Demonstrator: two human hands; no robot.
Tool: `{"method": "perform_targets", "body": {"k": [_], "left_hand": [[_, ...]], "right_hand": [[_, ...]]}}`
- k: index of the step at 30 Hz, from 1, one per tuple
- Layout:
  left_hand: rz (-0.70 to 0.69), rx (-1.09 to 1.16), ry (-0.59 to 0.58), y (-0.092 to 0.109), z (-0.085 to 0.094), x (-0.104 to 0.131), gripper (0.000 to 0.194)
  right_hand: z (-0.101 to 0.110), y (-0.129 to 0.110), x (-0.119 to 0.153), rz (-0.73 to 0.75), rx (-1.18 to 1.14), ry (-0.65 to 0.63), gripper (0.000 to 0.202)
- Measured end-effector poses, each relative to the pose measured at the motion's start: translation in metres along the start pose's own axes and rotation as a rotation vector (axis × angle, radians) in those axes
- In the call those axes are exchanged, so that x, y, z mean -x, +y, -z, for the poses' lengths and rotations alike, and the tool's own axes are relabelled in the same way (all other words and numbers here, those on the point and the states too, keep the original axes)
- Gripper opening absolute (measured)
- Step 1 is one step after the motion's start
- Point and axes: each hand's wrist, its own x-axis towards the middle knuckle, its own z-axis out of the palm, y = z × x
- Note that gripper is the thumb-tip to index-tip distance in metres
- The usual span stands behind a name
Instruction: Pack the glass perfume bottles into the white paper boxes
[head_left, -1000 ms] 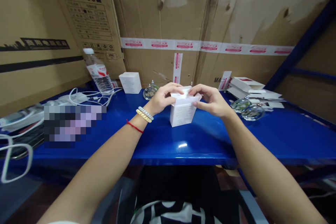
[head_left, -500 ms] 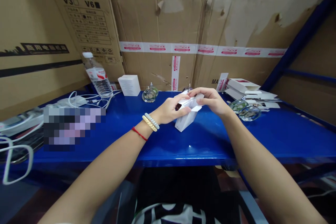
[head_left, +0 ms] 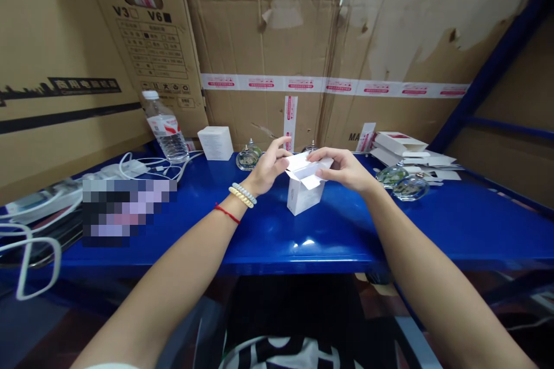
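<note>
A small white carton (head_left: 305,198) stands upright on the blue table with its top flaps unfolded. My right hand (head_left: 344,169) grips the carton's upper right side, thumb at the front flap and fingers at the back. At the upper left of the carton is my left hand (head_left: 272,167), its fingers apart and holding nothing. Behind that hand sit round glass bottles (head_left: 247,158), partly covered by it. Another glass bottle (head_left: 312,146) shows only its top behind the carton. How deep the carton's contents lie, if any, I cannot make out.
A closed white box (head_left: 215,143) and a water bottle (head_left: 167,127) stand at the back left, near white cables (head_left: 142,168). To the right are more glass bottles (head_left: 411,187) and stacked flat white cartons (head_left: 400,144). Cardboard (head_left: 268,29) walls the back of the blue table (head_left: 259,242).
My left hand has let go of the carton and drawn back to the left, its fingers spreading. The carton has turned so its broad face shows more, with my right hand still on it.
</note>
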Motion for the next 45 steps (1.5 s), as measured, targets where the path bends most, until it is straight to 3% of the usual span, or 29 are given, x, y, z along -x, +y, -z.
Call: {"method": "perform_targets", "body": {"k": [10,14,17,19,24,30,33,38,45], "left_hand": [[0.005,-0.217,-0.239,0.011,-0.004,0.002,0.086],[0.025,-0.188,-0.233,0.014,-0.011,0.003,0.073],[0.052,-0.064,-0.250,0.012,-0.009,0.001,0.065],[0.115,0.027,-0.252,0.008,-0.003,-0.001,0.065],[0.205,0.093,-0.112,-0.004,0.013,-0.004,0.071],[0.185,0.059,0.136,-0.018,0.016,-0.008,0.072],[0.203,-0.085,0.240,-0.022,0.017,-0.007,0.072],[0.247,-0.365,0.233,-0.021,0.016,-0.004,0.077],[0.239,-0.391,0.207,-0.021,0.014,-0.002,0.074]], "right_hand": [[0.001,0.003,-0.002,0.007,0.045,-0.005,0.047],[0.005,0.011,-0.007,0.090,0.003,0.160,0.055],[0.010,0.023,-0.013,0.024,-0.040,0.312,0.058],[0.013,0.031,-0.015,-0.015,0.053,0.390,0.050],[0.015,0.050,-0.015,-0.043,0.480,0.419,0.030],[0.002,0.073,-0.020,-0.148,0.546,0.391,0.050],[-0.003,0.081,-0.025,-0.210,0.569,0.363,0.058],[-0.003,0.081,-0.027,-0.277,0.620,0.340,0.048],[0.007,0.074,-0.024,-0.323,0.527,0.330,0.042]]}}
